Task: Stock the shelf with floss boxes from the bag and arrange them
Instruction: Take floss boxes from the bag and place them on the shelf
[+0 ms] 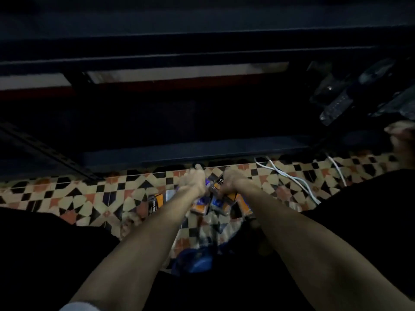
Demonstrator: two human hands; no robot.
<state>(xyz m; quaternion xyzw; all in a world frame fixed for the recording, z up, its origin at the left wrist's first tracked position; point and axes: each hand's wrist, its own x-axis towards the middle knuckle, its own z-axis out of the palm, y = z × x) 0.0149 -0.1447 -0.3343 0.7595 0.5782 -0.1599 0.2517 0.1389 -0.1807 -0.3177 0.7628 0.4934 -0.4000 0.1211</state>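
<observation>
The scene is dim. Several orange-and-black floss boxes (221,204) lie in a pile on the patterned tile floor, one more box (155,204) a little to the left. My left hand (194,179) and my right hand (232,178) are side by side over the pile, each closed around floss boxes. A blue bag (197,260) sits on the floor between my forearms, nearer to me. The dark shelf (179,151) runs across just beyond the hands, its lowest board close to the floor.
White cables (292,178) trail over the tiles to the right. Packaged items (350,95) hang or stand at the upper right of the shelving. Another person's hand (402,131) shows at the right edge. My dark-clothed knees flank the pile.
</observation>
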